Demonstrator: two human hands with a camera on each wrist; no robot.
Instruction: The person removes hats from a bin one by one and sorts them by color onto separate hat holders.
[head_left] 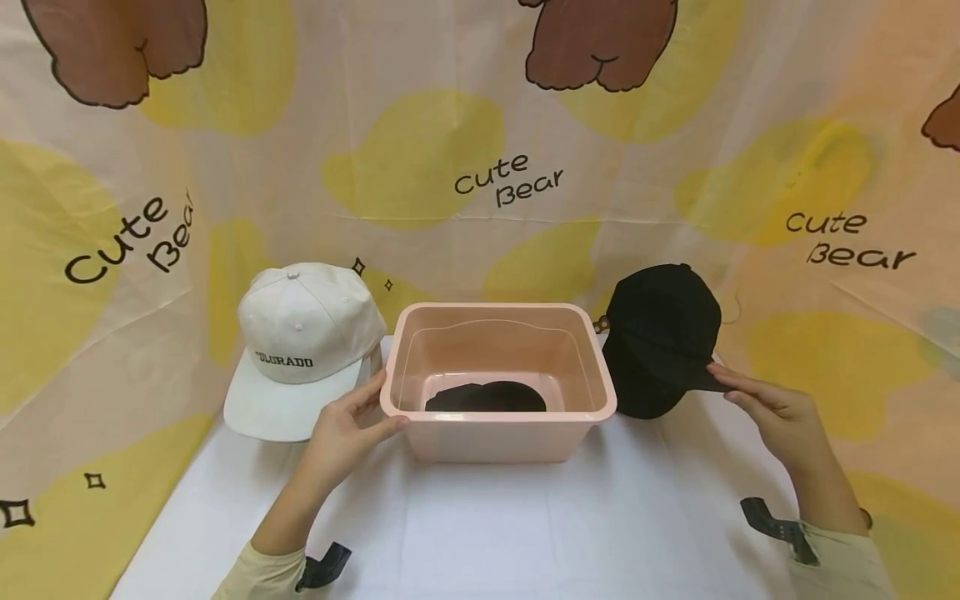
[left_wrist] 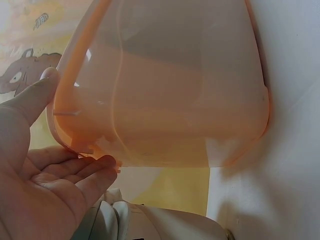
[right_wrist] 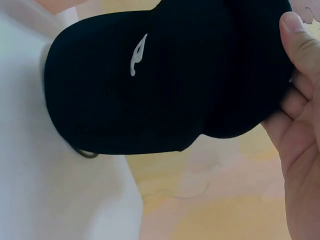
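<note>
My left hand (head_left: 341, 433) grips the left rim of a pale pink plastic bin (head_left: 495, 437), thumb on the near side. The left wrist view shows the bin's outer wall (left_wrist: 165, 90) up close beside that hand (left_wrist: 55, 175). Inside the bin lies a dark item (head_left: 487, 397), partly hidden by the front rim. To the right, my right hand (head_left: 780, 412) pinches the brim of a black baseball cap (head_left: 663, 317). A small white mark shows on the black cap (right_wrist: 115, 90) in the right wrist view. Whether the black shape below it is another cap, I cannot tell.
A white cap (head_left: 303, 325) lettered "COLORADO" stands left of the bin, close to my left hand. White cloth covers the table (head_left: 480, 533). Behind hangs a printed curtain (head_left: 420, 158) with bears and yellow patches.
</note>
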